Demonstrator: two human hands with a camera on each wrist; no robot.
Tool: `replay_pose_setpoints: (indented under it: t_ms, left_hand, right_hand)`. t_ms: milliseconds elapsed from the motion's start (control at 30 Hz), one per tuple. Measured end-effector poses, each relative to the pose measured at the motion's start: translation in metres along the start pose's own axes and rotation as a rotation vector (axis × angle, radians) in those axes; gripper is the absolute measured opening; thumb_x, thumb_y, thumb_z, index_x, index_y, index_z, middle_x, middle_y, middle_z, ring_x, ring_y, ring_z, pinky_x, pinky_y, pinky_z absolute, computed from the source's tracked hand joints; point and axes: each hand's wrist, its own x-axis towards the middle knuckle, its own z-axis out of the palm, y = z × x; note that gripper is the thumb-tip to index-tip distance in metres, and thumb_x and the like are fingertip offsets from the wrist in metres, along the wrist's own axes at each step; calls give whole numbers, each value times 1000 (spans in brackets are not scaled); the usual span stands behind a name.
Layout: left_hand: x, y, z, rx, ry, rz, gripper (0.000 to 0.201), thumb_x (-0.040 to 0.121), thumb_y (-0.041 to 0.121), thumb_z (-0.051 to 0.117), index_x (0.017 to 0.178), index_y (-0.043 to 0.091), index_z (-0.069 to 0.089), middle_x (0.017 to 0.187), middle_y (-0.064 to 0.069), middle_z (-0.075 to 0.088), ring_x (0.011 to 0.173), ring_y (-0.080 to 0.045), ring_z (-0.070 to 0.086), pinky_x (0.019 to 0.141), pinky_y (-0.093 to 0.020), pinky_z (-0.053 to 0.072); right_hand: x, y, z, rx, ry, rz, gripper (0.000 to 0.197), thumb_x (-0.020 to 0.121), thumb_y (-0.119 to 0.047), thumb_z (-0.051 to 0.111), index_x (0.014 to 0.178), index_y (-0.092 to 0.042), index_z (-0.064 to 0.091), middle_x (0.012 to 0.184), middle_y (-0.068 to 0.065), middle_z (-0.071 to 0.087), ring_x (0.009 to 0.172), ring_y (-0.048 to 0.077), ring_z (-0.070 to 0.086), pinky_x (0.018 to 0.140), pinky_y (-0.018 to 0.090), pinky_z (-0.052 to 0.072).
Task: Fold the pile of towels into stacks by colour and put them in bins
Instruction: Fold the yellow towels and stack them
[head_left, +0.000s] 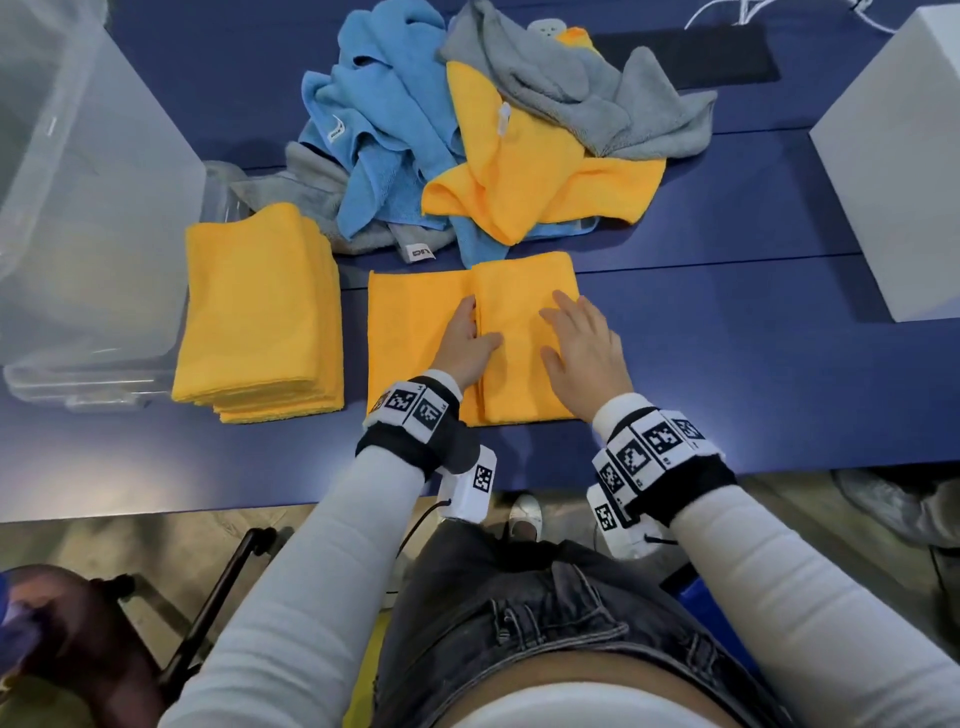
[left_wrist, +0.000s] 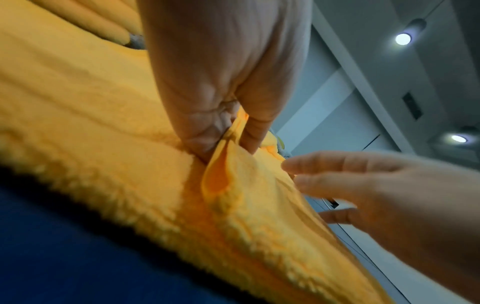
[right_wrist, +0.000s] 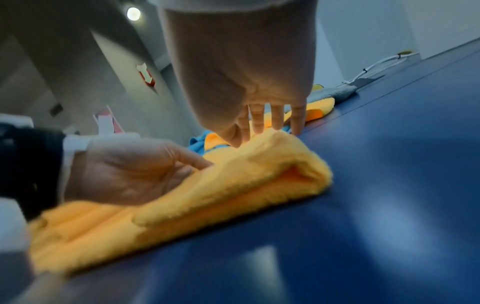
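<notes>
Near the table's front edge, your left hand (head_left: 464, 343) pinches the orange towel's (head_left: 524, 338) folded-over edge to hold the fold, while your flat, unclenched right hand (head_left: 582, 343) smooths it.

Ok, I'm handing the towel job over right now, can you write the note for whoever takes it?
Left hand: pinches the free edge of the flap on the yellow towel in front of you.
Right hand: flat, fingers straight, pressing the folded half down.
Done: a stack of folded yellow towels sits left of it, beside the clear bin; not binned.
Left: finish this fold, add it to the stack. The pile behind holds blue, grey and more yellow, all unfolded. White box at far right.
</notes>
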Motion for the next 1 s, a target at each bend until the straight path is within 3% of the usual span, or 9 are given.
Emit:
replay_pose_setpoints:
  t_ms: [100, 267, 433, 533, 600, 700, 800, 933, 1000]
  left_hand:
    - [3, 3, -3, -4, -47, 69, 64, 92, -4, 46, 147, 14, 18, 139, -6, 42, 123, -19, 46, 102, -34, 42]
    - [3, 3, -16, 371, 71, 258, 82, 85, -4, 52, 149, 21, 8, 150, -7, 23, 130, -31, 38, 107, -41, 37]
    - [-11, -5, -34, 1118, -128, 307, 90, 83, 42, 64, 149, 29, 4, 158, 3, -11, 144, -26, 3, 112, -45, 16]
    - [-13, -15, -39, 1296, -282, 226, 93, 83, 60, 53, 149, 30, -6, 157, 4, -18, 145, -25, -14, 116, -45, 1]
    - [-12, -17, -38, 1347, -297, 212, 94, 83, 63, 48, 148, 30, -12, 156, 3, -22, 144, -26, -18, 117, -45, -3]
    - [-11, -13, -32, 1387, -296, 183, 96, 84, 63, 47, 147, 28, -16, 155, 1, -24, 143, -28, -18, 117, -47, -2]
    - [-10, -9, -18, 1383, -276, 164, 97, 84, 61, 48, 147, 26, -16, 155, 0, -23, 144, -30, -17, 117, -48, -1]
    - [-12, -5, -7, 1267, -261, 166, 97, 84, 59, 52, 148, 24, -12, 157, 0, -19, 145, -28, -14, 117, -46, 0]
    - [-15, 1, -17, 983, -221, 214, 87, 87, 51, 54, 150, 23, 0, 158, -1, -8, 146, -24, -4, 119, -42, 6]
  right_hand:
    - [-2, 4, 14, -93, -130, 10, 54, 102, -31, 29, 151, -18, 12, 160, -4, -5, 147, 22, -9, 117, 46, 4]
    - [-5, 10, 25, -181, -144, -3, 56, 103, -36, 19, 151, -20, -3, 159, -5, -12, 146, 20, -14, 117, 44, -5]
    - [-3, 14, 22, -99, -141, -35, 55, 102, -33, 26, 152, -20, 5, 159, -3, -9, 147, 21, -12, 118, 43, -3]
    - [0, 12, 14, 240, 69, 92, 52, 97, -21, 45, 145, -13, 28, 156, 7, 18, 144, 26, 17, 115, 40, 19]
    - [4, 9, 4, 491, 176, 297, 54, 91, -19, 55, 140, -9, 34, 138, 11, 42, 127, 27, 41, 102, 36, 36]
    - [16, 8, -14, 688, -69, 495, 53, 87, -25, 64, 132, -7, 42, 125, 11, 53, 112, 25, 53, 86, 32, 45]
    - [23, 8, -35, 715, -247, 464, 37, 89, -20, 62, 121, -2, 55, 123, 13, 59, 97, 22, 56, 76, 30, 46]
    - [26, -3, -52, 734, -123, 359, 32, 89, -13, 59, 119, -5, 53, 120, 12, 59, 97, 23, 56, 82, 34, 46]
    - [26, -19, -50, 641, -100, 268, 35, 87, -18, 61, 118, -8, 50, 119, 12, 58, 105, 28, 56, 89, 42, 48]
